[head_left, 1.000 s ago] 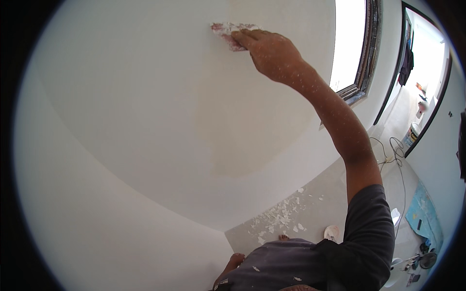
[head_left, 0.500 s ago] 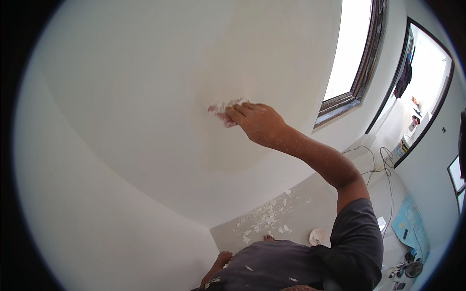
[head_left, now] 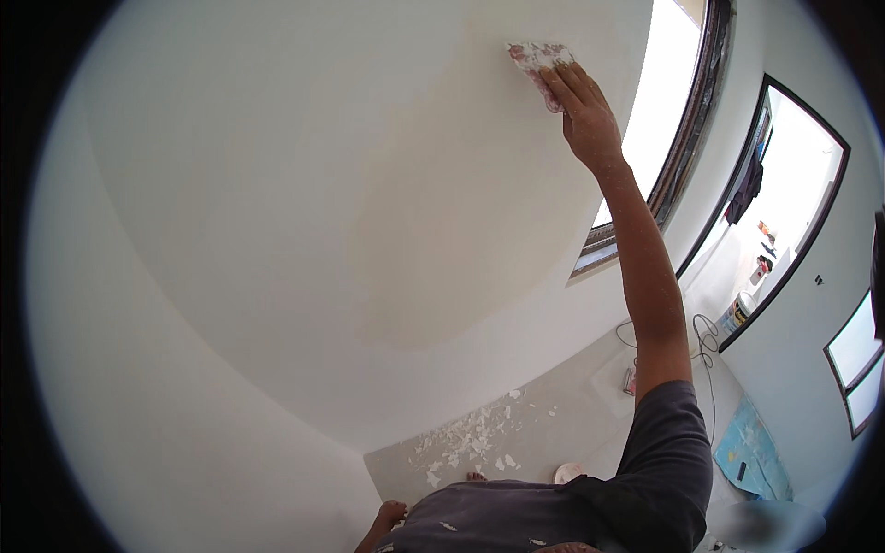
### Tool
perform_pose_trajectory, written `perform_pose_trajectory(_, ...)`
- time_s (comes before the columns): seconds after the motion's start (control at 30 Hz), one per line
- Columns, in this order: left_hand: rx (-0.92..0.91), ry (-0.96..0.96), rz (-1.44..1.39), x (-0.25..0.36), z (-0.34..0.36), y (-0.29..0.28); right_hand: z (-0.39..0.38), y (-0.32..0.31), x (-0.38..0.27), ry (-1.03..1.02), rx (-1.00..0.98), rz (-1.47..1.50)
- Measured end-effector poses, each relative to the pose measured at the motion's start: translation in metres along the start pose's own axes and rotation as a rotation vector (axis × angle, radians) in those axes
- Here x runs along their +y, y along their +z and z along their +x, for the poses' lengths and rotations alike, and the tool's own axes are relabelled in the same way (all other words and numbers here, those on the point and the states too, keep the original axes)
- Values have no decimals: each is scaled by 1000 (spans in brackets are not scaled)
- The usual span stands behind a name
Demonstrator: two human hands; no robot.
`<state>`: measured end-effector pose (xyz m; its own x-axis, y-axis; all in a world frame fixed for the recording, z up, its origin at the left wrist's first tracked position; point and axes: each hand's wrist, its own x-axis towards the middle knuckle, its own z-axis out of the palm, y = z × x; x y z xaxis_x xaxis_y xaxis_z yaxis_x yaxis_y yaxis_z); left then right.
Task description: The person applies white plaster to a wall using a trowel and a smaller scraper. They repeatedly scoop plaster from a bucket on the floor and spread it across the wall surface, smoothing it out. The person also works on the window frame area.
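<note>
My right hand [head_left: 590, 115] reaches far up along the white wall [head_left: 277, 184], its arm stretched out. The fingers press on a flat putty spreader [head_left: 533, 57], a thin reddish plate smeared with white putty, which lies against the wall near the window. Below and left of it spreads a beige patch [head_left: 433, 230] on the wall, with soft edges. My left hand is outside the picture.
A dark-framed window [head_left: 664, 101] stands right of my hand; a doorway [head_left: 802, 157] is farther right. White flakes [head_left: 470, 438] litter the floor beside my bare feet [head_left: 392, 511]. A round putty-smeared thing [head_left: 569, 472], a cable [head_left: 705, 336] and a blue sheet [head_left: 756, 452] lie there too.
My right hand has swept the spreader up and to the right, from the middle of the beige patch to beside the window. My arm has straightened, and the whole view has shifted slightly.
</note>
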<state>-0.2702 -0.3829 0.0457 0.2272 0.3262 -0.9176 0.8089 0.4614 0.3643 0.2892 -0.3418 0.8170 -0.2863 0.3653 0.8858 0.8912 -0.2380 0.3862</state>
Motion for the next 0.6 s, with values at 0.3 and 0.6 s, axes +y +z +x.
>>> perform_pose_trajectory(0.3,-33,512,464,-2,4,-4,-112,37,-47,117,-260,-9)
perform_pose_trajectory(0.6,-159,611,876,-1,-8,-18,7,-17,23,132,170,169)
